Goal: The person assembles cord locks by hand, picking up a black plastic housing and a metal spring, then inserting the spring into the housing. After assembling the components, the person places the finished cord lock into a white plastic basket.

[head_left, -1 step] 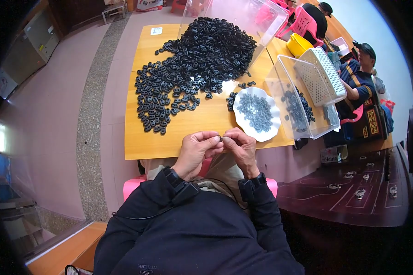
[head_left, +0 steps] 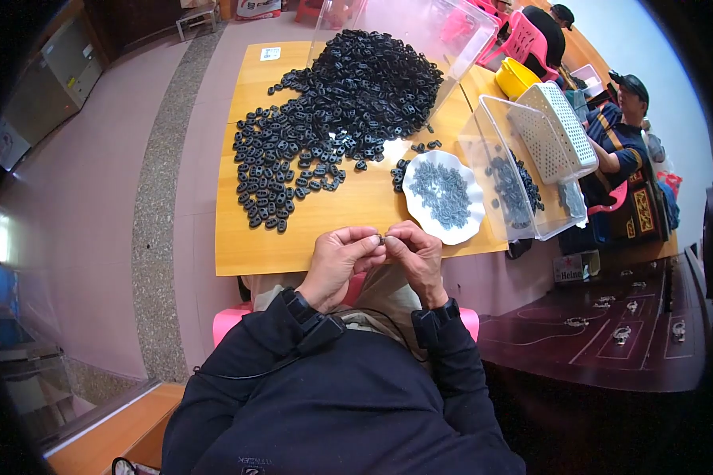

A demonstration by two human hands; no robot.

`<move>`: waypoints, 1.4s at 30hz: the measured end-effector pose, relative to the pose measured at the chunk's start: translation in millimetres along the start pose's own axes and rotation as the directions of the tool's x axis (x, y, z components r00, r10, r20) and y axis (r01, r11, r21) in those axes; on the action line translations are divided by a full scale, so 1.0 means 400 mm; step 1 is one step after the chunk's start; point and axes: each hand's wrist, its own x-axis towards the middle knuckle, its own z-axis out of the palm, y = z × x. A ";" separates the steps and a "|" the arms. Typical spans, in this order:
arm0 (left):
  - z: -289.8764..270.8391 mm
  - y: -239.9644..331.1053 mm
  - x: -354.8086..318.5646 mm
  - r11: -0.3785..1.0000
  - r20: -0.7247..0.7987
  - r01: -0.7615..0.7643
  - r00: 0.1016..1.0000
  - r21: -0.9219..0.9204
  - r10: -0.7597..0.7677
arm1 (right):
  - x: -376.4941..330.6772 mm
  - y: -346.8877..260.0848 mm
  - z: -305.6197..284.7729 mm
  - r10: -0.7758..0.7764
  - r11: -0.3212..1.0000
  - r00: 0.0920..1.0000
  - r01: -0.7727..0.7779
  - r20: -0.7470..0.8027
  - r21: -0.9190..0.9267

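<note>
— Head view looking down: both hands meet just off the near edge of the wooden table (head_left: 309, 245). What's between them?

— A small dark piece (head_left: 381, 237), pinched by the left hand (head_left: 339, 261) and right hand (head_left: 417, 255) together, fingertips closed on it, probably so both can work it.

— Which way does it lie?

— Too small to tell its long axis. More like it sit in the black pile (head_left: 333, 119) and on the white plate (head_left: 444, 229).
</note>
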 end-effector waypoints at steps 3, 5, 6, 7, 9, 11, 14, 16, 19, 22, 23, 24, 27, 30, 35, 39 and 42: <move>0.001 0.001 -0.001 1.000 0.009 0.000 1.000 -0.019 0.000 | 0.000 0.005 -0.002 0.001 1.000 1.000 -0.001 -0.007 0.004; -0.001 -0.001 0.000 1.000 0.006 -0.003 1.000 -0.016 0.003 | 0.001 0.006 -0.003 -0.029 0.999 1.000 0.029 0.007 -0.029; -0.002 -0.003 0.001 1.000 0.003 -0.005 1.000 -0.012 0.005 | 0.000 0.004 -0.002 -0.029 0.999 1.000 0.029 0.008 -0.029; -0.002 -0.002 0.000 1.000 0.002 -0.005 1.000 -0.013 0.005 | -0.001 0.001 0.000 -0.013 1.000 1.000 0.013 0.004 -0.021; 0.001 -0.001 -0.001 1.000 0.001 -0.002 1.000 -0.010 0.002 | -0.002 -0.003 0.002 0.003 1.000 1.000 -0.003 -0.001 -0.014; 0.001 -0.001 -0.001 1.000 0.001 -0.002 1.000 -0.002 0.002 | 0.000 -0.004 0.001 -0.013 1.000 1.000 0.014 0.007 -0.023; 0.001 -0.001 -0.002 1.000 0.002 -0.003 1.000 0.013 0.003 | 0.000 0.002 -0.003 -0.013 0.999 1.000 0.013 0.011 -0.029; 0.000 -0.002 -0.001 1.000 0.003 -0.004 1.000 0.021 0.004 | 0.002 0.002 -0.003 -0.013 1.000 1.000 0.013 0.015 -0.025; -0.003 -0.003 0.000 0.999 -0.005 -0.013 1.000 0.041 0.013 | 0.004 0.004 -0.007 -0.013 0.999 1.000 0.014 0.027 -0.047; 0.001 -0.003 -0.002 0.998 -0.011 -0.023 1.000 0.053 0.024 | 0.005 0.001 -0.009 0.001 0.997 0.999 0.001 0.038 -0.072; 0.002 -0.003 -0.002 0.996 -0.012 -0.030 0.999 0.078 0.031 | 0.007 0.000 -0.009 0.013 0.997 0.999 -0.010 0.040 -0.070; 0.002 -0.003 -0.002 0.994 -0.012 -0.036 0.999 0.104 0.038 | 0.008 -0.002 -0.011 0.013 0.998 0.999 -0.010 0.042 -0.070; 0.000 -0.004 0.001 0.991 -0.014 -0.038 0.999 0.127 0.040 | 0.013 -0.008 -0.016 0.041 0.993 0.997 -0.033 0.069 -0.115; -0.007 -0.007 0.003 0.986 0.004 -0.059 0.998 0.154 0.059 | 0.023 -0.007 -0.016 0.056 0.994 0.992 -0.044 0.112 -0.105; 0.003 -0.005 -0.002 0.996 0.017 -0.074 0.997 0.045 0.074 | 0.014 0.006 -0.009 0.106 0.994 0.992 -0.108 0.073 0.024; -0.003 -0.004 0.003 0.997 0.016 -0.076 0.997 0.013 0.076 | 0.010 0.002 -0.002 0.178 0.979 0.983 -0.181 0.038 0.098; -0.011 -0.005 0.006 0.996 0.009 -0.075 0.997 0.040 0.074 | 0.013 -0.009 0.000 0.137 0.987 0.989 -0.141 0.050 0.072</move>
